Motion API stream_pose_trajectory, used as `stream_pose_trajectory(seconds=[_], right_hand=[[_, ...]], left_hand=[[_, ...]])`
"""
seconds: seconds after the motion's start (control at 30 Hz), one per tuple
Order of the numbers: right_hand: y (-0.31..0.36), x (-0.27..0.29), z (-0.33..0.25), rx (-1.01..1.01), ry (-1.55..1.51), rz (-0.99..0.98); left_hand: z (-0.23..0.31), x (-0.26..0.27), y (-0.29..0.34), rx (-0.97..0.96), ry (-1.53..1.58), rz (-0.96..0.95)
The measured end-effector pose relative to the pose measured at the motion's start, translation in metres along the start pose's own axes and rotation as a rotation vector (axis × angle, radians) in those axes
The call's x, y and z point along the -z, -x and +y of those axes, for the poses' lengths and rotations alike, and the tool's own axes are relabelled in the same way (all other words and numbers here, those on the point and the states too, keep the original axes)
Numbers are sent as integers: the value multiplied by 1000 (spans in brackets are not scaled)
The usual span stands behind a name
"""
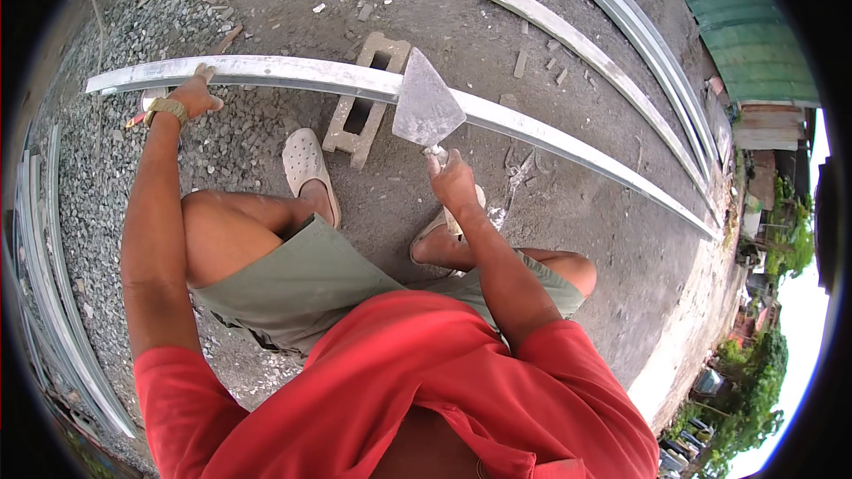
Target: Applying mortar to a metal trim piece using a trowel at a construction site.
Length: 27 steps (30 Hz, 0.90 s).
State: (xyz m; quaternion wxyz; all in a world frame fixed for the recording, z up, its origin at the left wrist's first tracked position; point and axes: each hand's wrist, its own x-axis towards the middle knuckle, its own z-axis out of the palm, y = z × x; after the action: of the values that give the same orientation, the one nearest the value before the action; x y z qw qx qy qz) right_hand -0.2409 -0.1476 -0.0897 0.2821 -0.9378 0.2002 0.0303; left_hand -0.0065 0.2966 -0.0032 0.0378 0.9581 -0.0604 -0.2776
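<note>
A long, pale metal channel (524, 125) lies across in front of me, its surface smeared white. My left hand (193, 96) grips it near its left end, fingers over the far edge and thumb on the near side. In my right hand (453, 181) is the handle of a pointed trowel (428, 105). The grey, dusty blade reaches over the channel and hides part of it; whether they touch I cannot tell. Under the channel sits a hollow concrete block (339, 120), left of the trowel. Beside my left wrist lies a white and red item (149, 105), partly hidden.
More long metal channels (621, 111) stretch across the ground at the far right. Another bundle of metal lengths (55, 293) lies at the left on gravel (99, 213). A loose metal clamp-like tool (519, 176) rests right of my right hand. Green corrugated sheeting (745, 22) stands at the upper right.
</note>
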Motion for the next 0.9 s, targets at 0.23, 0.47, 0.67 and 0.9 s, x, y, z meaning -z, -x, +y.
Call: stream_pose_trajectory(seconds=[0.23,0.47,0.67,0.9], right_hand=[[8,43,118,-156,28,321],[22,32,97,-54,24,252],[13,-35,-56,49,5,-87],[-23,-24,-113,176,0,-208]], left_hand=[[-1,1,3,-55,38,36],[-12,5,10,-3,21,3],[-2,2,2,-47,-17,47],[-15,-13,1,-69,17,86]])
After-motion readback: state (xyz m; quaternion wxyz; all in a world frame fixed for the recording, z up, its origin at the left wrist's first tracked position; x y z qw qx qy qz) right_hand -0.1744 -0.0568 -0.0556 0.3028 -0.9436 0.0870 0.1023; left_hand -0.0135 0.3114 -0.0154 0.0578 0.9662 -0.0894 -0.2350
